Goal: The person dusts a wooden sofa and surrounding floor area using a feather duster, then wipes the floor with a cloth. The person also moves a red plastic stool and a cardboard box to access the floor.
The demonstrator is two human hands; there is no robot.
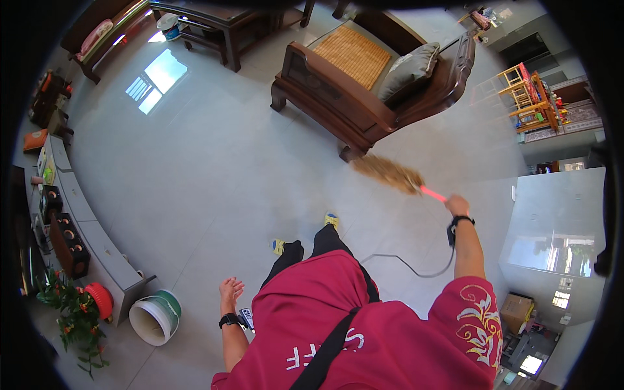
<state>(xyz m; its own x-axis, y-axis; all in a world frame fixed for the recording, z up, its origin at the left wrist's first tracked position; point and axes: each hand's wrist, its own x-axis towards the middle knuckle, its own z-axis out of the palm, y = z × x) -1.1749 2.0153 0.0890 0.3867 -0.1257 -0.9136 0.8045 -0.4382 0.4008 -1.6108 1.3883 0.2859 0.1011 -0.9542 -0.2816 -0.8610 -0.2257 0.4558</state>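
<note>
My right hand (457, 205) grips the pink handle (433, 193) of a feather duster (387, 173). Its brown feathered head is blurred and appears close to the foot of a dark carved wooden armchair (336, 102); whether they touch I cannot tell. On the chair lie a woven mat (353, 56) and a grey cushion (409, 68). Down at the left side of my body, my left hand (230, 291) holds nothing, its fingers apart. Each wrist wears a black strap, and a cable hangs from the right one.
A white-and-green bucket (155, 317) stands on the tiled floor at left, beside a red flowerpot (99, 301) with a leafy plant. A low cabinet (105, 243) carries speakers (73, 243). At the top is a dark wooden table (209, 19). Wooden stools (526, 102) are at far right.
</note>
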